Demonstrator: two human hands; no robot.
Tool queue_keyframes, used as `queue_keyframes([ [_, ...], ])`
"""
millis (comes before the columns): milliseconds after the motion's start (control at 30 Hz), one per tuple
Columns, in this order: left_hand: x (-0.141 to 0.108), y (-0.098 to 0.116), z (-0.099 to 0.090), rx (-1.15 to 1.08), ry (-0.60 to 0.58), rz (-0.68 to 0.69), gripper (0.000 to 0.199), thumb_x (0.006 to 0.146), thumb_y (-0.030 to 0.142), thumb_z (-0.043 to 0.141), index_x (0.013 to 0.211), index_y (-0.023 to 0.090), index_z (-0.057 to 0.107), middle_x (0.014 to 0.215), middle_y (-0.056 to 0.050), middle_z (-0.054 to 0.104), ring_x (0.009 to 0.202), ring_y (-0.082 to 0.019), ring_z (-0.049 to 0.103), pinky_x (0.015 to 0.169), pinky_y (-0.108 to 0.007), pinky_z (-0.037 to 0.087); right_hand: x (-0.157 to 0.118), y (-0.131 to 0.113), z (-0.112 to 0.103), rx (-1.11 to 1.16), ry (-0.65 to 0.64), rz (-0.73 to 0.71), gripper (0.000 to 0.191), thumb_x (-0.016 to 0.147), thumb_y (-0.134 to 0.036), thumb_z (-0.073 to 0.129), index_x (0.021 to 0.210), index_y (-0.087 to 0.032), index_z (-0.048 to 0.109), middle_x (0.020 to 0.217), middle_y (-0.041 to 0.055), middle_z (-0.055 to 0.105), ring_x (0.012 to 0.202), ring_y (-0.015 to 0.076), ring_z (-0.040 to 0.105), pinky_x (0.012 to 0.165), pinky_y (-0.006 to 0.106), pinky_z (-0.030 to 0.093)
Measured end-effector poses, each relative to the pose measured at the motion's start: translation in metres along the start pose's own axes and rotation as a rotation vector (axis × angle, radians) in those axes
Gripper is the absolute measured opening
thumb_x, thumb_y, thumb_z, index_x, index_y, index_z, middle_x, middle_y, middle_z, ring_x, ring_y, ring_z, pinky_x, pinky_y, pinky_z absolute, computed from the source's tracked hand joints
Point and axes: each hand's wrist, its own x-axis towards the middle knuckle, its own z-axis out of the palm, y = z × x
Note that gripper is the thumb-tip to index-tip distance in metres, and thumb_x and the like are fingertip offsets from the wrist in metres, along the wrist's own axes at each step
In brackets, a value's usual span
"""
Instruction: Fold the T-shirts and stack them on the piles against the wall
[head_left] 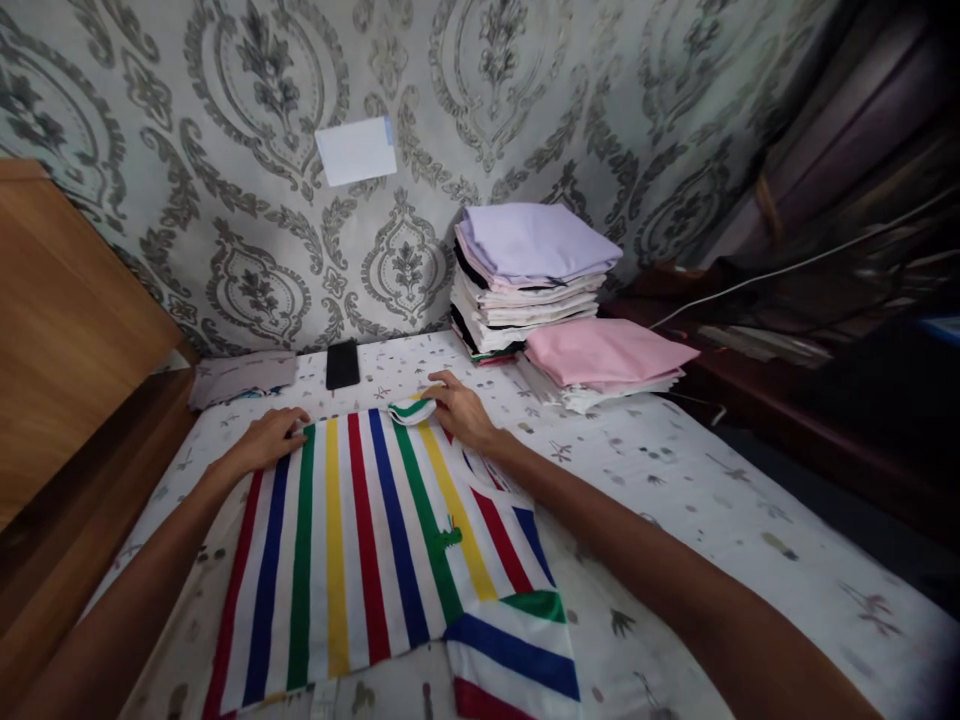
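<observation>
A T-shirt (352, 540) with red, blue, green, yellow and white stripes lies flat on the bed, a small green animal motif on its chest. Its near sleeve spreads out at the lower right; at the far edge a sleeve end with green trim is turned up. My left hand (271, 438) is closed on the far edge of the T-shirt, toward the left. Beside the turned-up sleeve end, my right hand (459, 410) grips the cloth of the same edge, its forefinger raised. The cloth between the fingers is partly hidden.
Behind the T-shirt, a tall stack of folded clothes (536, 245) stands against the patterned wall, with a lower pink-topped stack (607, 352) beside it. A black phone (343, 364) and a folded greyish garment (244, 376) lie at the back left. Wooden furniture (67, 330) borders the left side.
</observation>
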Motion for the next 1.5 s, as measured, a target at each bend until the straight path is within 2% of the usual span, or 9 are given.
queue_keyframes([
  [133, -0.011, -0.014, -0.008, 0.003, 0.019, 0.063, 0.026, 0.080, 0.043, 0.046, 0.080, 0.021, 0.059, 0.080, -0.006, 0.063, 0.081, -0.025, 0.060, 0.075, -0.035, 0.045, 0.026, 0.001, -0.019, 0.381, 0.002, 0.253, 0.014, 0.081, -0.015, 0.056, 0.084, -0.018, 0.070, 0.066, -0.0011, 0.065, 0.054, 0.0141, 0.061, 0.058, 0.027, 0.054],
  [267, -0.030, -0.011, -0.010, -0.050, 0.157, 0.104, 0.024, 0.082, 0.042, 0.044, 0.081, 0.022, 0.056, 0.087, -0.005, 0.065, 0.083, -0.023, 0.060, 0.076, -0.033, 0.045, 0.032, -0.011, -0.039, 0.597, -0.008, 0.407, 0.006, 0.077, -0.020, 0.063, 0.073, -0.017, 0.063, 0.052, -0.0039, 0.057, 0.045, 0.0122, 0.057, 0.045, 0.022, 0.048],
  [433, -0.065, 0.001, -0.003, -0.020, 0.143, 0.066, 0.019, 0.089, 0.035, 0.039, 0.093, 0.025, 0.054, 0.084, -0.001, 0.067, 0.076, -0.021, 0.063, 0.068, -0.029, 0.045, -0.007, -0.031, -0.051, 0.652, -0.003, 0.281, 0.012, 0.073, -0.028, 0.069, 0.073, -0.017, 0.064, 0.063, -0.0004, 0.066, 0.059, 0.0134, 0.063, 0.054, 0.023, 0.050],
  [600, -0.094, 0.003, 0.016, 0.049, 0.304, 0.154, 0.040, 0.092, 0.038, 0.033, 0.119, 0.022, 0.060, 0.119, -0.010, 0.069, 0.104, -0.027, 0.066, 0.089, -0.038, 0.051, -0.072, -0.049, -0.060, 0.690, -0.010, 0.296, 0.022, 0.077, -0.038, 0.069, 0.083, -0.019, 0.062, 0.074, 0.0001, 0.067, 0.066, 0.0141, 0.063, 0.060, 0.026, 0.051],
  [867, -0.114, 0.009, 0.026, 0.160, 0.256, 0.162, 0.049, 0.094, 0.039, 0.027, 0.104, 0.022, 0.072, 0.111, -0.012, 0.073, 0.104, -0.030, 0.068, 0.091, -0.044, 0.053, -0.123, -0.060, -0.056, 0.747, -0.042, 0.434, 0.023, 0.077, -0.039, 0.070, 0.077, -0.020, 0.056, 0.078, 0.0000, 0.065, 0.075, 0.0158, 0.064, 0.072, 0.031, 0.054],
  [1067, -0.117, 0.010, 0.021, 0.166, 0.222, 0.177, 0.042, 0.091, 0.042, 0.036, 0.105, 0.023, 0.071, 0.111, -0.011, 0.073, 0.105, -0.031, 0.067, 0.091, -0.048, 0.052, -0.122, -0.050, -0.061, 0.606, -0.156, 0.438, 0.020, 0.080, -0.038, 0.065, 0.077, -0.019, 0.058, 0.071, -0.0004, 0.063, 0.064, 0.0147, 0.061, 0.062, 0.028, 0.050],
  [1167, -0.114, 0.019, 0.014, 0.119, 0.195, 0.181, 0.045, 0.092, 0.052, 0.038, 0.108, 0.023, 0.069, 0.109, -0.009, 0.073, 0.101, -0.030, 0.067, 0.093, -0.048, 0.051, -0.103, -0.046, -0.070, 0.396, -0.075, 0.372, 0.025, 0.088, -0.040, 0.055, 0.078, -0.018, 0.062, 0.071, 0.0007, 0.064, 0.064, 0.0154, 0.059, 0.060, 0.027, 0.047],
  [1333, -0.104, 0.051, 0.023, -0.046, 0.262, 0.133, 0.052, 0.096, 0.055, 0.032, 0.122, 0.021, 0.062, 0.122, -0.009, 0.069, 0.110, -0.026, 0.066, 0.098, -0.041, 0.050, -0.064, -0.031, -0.052, 0.084, -0.131, 0.083, 0.032, 0.097, -0.034, 0.044, 0.106, -0.017, 0.069, 0.111, 0.0099, 0.072, 0.100, 0.0227, 0.066, 0.090, 0.036, 0.050],
  [1500, -0.101, 0.057, 0.058, -0.027, 0.197, 0.108, 0.061, 0.097, 0.053, 0.032, 0.146, 0.018, 0.043, 0.150, -0.013, 0.049, 0.138, -0.027, 0.047, 0.113, -0.047, 0.039, -0.055, 0.007, -0.022, -0.180, -0.331, -0.038, 0.046, 0.100, -0.033, 0.038, 0.139, -0.014, 0.054, 0.148, 0.0154, 0.050, 0.141, 0.0265, 0.041, 0.116, 0.046, 0.032],
])
